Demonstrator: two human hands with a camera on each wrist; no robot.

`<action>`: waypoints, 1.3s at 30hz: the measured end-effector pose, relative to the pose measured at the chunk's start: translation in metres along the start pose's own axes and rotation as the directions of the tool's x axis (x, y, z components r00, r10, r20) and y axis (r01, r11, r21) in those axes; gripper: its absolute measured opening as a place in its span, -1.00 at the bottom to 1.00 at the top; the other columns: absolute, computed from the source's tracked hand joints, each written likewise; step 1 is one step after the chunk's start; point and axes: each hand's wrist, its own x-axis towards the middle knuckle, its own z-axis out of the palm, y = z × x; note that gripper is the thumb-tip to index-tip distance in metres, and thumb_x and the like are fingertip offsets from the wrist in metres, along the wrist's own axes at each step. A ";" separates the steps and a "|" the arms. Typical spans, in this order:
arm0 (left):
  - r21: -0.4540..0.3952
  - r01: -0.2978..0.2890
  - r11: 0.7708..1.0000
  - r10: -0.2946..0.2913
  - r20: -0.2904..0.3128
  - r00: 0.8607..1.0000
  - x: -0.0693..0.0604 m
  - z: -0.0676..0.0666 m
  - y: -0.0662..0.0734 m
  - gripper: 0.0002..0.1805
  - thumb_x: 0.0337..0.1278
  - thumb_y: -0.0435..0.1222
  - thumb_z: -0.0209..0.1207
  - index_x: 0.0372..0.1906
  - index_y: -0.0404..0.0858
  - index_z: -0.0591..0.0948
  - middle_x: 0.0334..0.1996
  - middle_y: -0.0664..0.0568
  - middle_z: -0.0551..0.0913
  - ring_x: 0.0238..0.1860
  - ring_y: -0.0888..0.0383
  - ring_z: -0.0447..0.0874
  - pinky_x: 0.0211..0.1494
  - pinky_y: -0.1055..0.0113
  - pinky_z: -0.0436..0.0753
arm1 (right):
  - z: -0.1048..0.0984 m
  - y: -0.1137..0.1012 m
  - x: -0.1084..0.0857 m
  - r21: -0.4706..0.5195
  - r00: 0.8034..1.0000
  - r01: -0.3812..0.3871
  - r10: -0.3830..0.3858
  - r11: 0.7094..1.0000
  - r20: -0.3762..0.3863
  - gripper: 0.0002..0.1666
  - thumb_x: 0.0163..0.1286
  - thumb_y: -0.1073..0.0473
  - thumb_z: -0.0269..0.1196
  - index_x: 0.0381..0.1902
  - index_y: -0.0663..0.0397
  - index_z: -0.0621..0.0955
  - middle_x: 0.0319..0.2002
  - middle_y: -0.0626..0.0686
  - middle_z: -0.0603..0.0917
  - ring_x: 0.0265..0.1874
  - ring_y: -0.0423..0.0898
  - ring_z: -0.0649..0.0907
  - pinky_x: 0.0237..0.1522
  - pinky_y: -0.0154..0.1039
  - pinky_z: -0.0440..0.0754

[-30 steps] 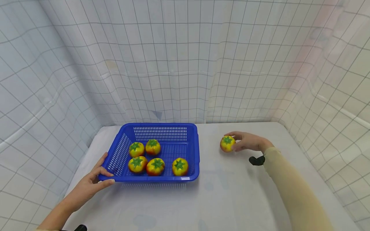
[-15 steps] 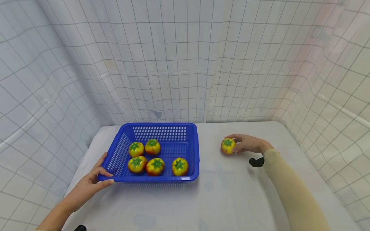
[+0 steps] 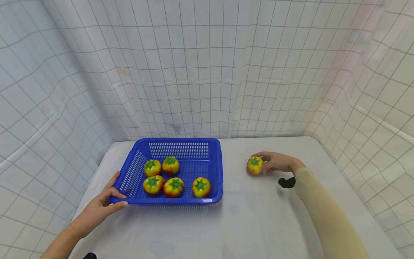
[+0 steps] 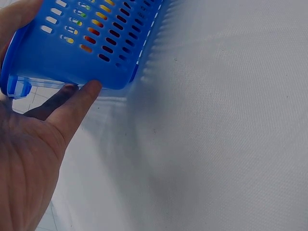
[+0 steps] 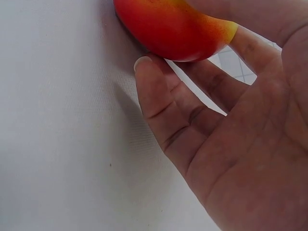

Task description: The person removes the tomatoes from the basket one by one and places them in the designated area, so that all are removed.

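Note:
My left hand (image 3: 97, 208) holds the near left corner of a blue plastic basket (image 3: 168, 201), thumb on the near side and fingers over the rim. In the left wrist view, the thumb presses the basket's slotted wall (image 4: 53, 53). Several yellow-and-red tomatoes (image 3: 173, 187) with green star-shaped tops lie in the basket, mostly towards its left. To the right of the basket, my right hand (image 3: 279, 162) grips another such tomato (image 3: 254, 165) between thumb and fingers. The right wrist view shows that tomato's red underside (image 5: 178, 33) at or just above the white surface.
The basket stands on a white-covered table (image 3: 245, 223). A white curtain with a grid pattern (image 3: 194, 72) hangs behind the table and along both sides. Black pieces (image 3: 286, 182) show by the wrists.
My right hand and the tomato have shifted slightly nearer and lower. The left hand and the basket have stayed almost still.

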 end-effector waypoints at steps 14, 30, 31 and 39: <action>-0.004 -0.001 1.000 0.001 0.002 1.000 0.000 0.001 0.000 -0.74 0.44 -0.20 0.24 -0.01 -0.27 0.49 0.66 0.19 -0.40 0.57 -0.44 -0.42 0.26 0.59 0.20 | 0.000 0.002 0.001 -0.005 1.000 0.000 0.000 1.000 0.005 -0.13 0.29 0.18 0.44 0.51 -0.15 0.37 0.49 0.18 0.30 0.21 0.07 0.51 0.16 -0.10 0.55; -0.019 -0.009 1.000 0.009 0.007 1.000 0.001 0.001 0.000 -0.74 0.45 -0.20 0.23 -0.01 -0.28 0.49 0.66 0.18 -0.41 0.57 -0.42 -0.44 0.12 0.73 0.18 | -0.001 0.002 0.001 -0.018 1.000 0.004 -0.004 1.000 -0.007 -0.04 0.31 0.14 0.44 0.58 -0.14 0.27 0.51 0.24 0.22 0.28 0.07 0.47 0.17 -0.09 0.55; -0.018 -0.012 1.000 0.012 0.008 1.000 0.001 0.001 0.000 -0.74 0.45 -0.20 0.23 -0.01 -0.29 0.48 0.66 0.19 -0.41 0.57 -0.42 -0.45 0.12 0.73 0.18 | -0.001 0.002 0.000 -0.016 1.000 0.004 -0.004 1.000 -0.010 -0.04 0.31 0.14 0.45 0.59 -0.13 0.26 0.51 0.24 0.23 0.27 0.07 0.48 0.18 -0.09 0.56; -0.024 -0.015 1.000 0.015 0.009 1.000 0.000 0.001 0.001 -0.75 0.44 -0.21 0.23 -0.02 -0.28 0.49 0.66 0.19 -0.41 0.57 -0.41 -0.45 0.11 0.74 0.19 | -0.003 0.002 0.000 -0.012 1.000 -0.013 0.012 1.000 -0.021 0.01 0.33 0.12 0.43 0.61 -0.08 0.18 0.49 0.26 0.26 0.23 0.07 0.53 0.21 -0.08 0.55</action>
